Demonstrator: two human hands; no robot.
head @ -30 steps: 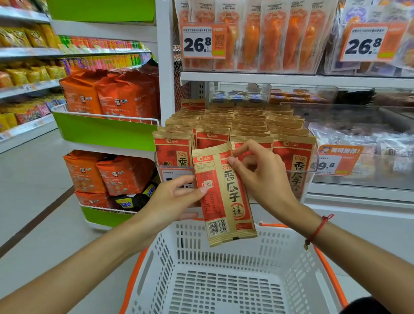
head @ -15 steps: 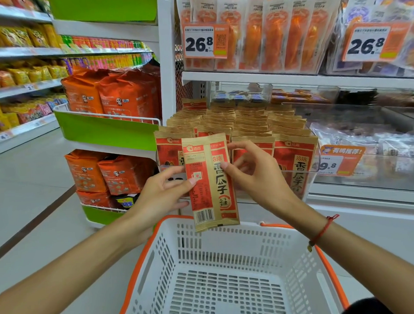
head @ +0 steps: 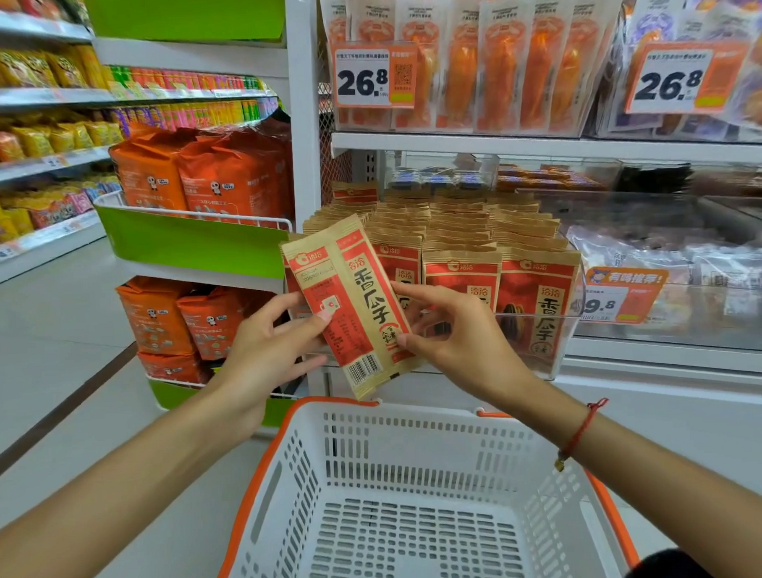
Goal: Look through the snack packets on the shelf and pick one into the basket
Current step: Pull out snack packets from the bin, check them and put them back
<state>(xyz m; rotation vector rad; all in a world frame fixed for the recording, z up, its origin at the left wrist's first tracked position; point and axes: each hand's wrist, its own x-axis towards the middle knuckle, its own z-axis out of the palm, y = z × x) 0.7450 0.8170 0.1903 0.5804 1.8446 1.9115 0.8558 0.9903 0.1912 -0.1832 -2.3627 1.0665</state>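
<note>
A tan and red snack packet is held upright in front of the shelf, tilted with its top to the left. My left hand pinches its left edge and my right hand pinches its right edge. Behind it, rows of the same packets stand in a clear shelf bin. The white basket with an orange rim sits below my hands with nothing in it; the packet's bottom edge hangs just above its far rim.
Orange noodle bags fill the green end rack to the left. Hanging orange packets with 26.8 price tags are above. A clear bin of grey packets lies to the right. Aisle floor opens at left.
The packet has risen and shifted left, away from over the basket and up against the shelf packets. Both hands moved up with it, still holding its edges.
</note>
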